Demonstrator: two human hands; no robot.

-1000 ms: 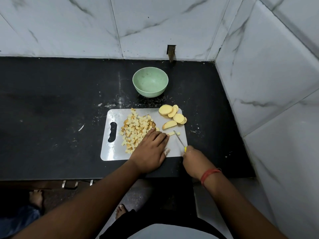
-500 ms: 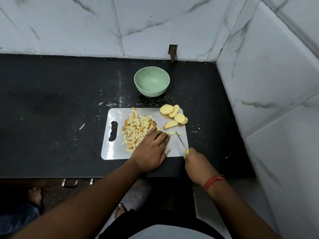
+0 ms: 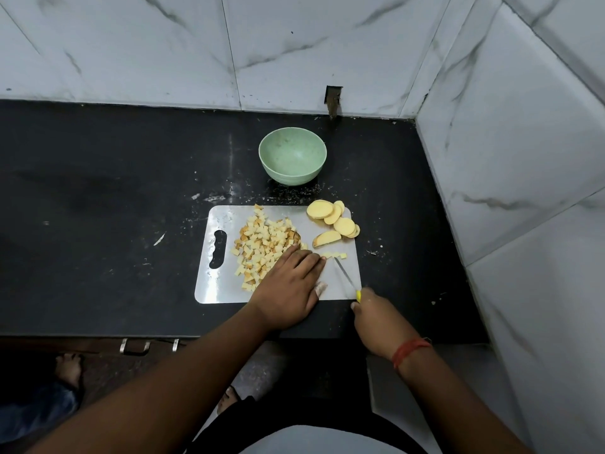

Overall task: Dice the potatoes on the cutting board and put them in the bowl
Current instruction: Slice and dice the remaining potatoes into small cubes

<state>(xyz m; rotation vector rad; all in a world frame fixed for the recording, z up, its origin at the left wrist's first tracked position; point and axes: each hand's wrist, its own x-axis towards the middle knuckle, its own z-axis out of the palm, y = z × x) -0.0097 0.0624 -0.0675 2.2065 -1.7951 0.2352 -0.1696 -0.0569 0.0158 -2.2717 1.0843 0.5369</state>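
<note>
Centre of frame: white cutting board (image 3: 226,290) on a black surface (image 3: 98,208). Diced potato (image 3: 262,249), pale yellow cubes, some browned at an edge, heaped on the board's middle. Round potato slices (image 3: 332,216) overlap at its upper right corner; one wedge-like slice (image 3: 325,239) just below them. A few cut bits (image 3: 334,255) lie near the knife tip.

Left hand (image 3: 289,290) lies flat, fingers straight, covering the heap's lower right edge. Right hand (image 3: 376,317) curls round the knife (image 3: 345,276); only a yellow sliver of handle shows.

Green bowl (image 3: 293,160) above the board, apart from it, no potato inside.
</note>
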